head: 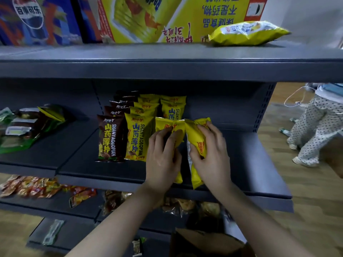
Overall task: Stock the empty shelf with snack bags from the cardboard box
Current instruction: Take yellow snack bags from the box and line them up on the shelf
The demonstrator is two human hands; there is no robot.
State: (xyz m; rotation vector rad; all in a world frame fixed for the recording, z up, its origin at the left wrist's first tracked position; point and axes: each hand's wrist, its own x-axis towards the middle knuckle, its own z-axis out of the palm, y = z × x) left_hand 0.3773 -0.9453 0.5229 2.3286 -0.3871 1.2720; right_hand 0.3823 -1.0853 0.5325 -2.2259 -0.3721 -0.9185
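Note:
On the dark grey middle shelf stand rows of snack bags: a brown row at left, a yellow row beside it, and two yellow bags further back. My left hand grips a yellow bag standing upright at the front of the third row. To its right, my right hand grips another yellow bag, tilted with its lower end past the shelf's front edge. The cardboard box sits open below, at the bottom edge of the view.
A yellow bag lies on the top shelf beside large printed cartons. Loose green and dark packets fill the left shelf bay. Lower shelves hold red and clear packets. A person in dotted trousers stands at right on the wooden floor.

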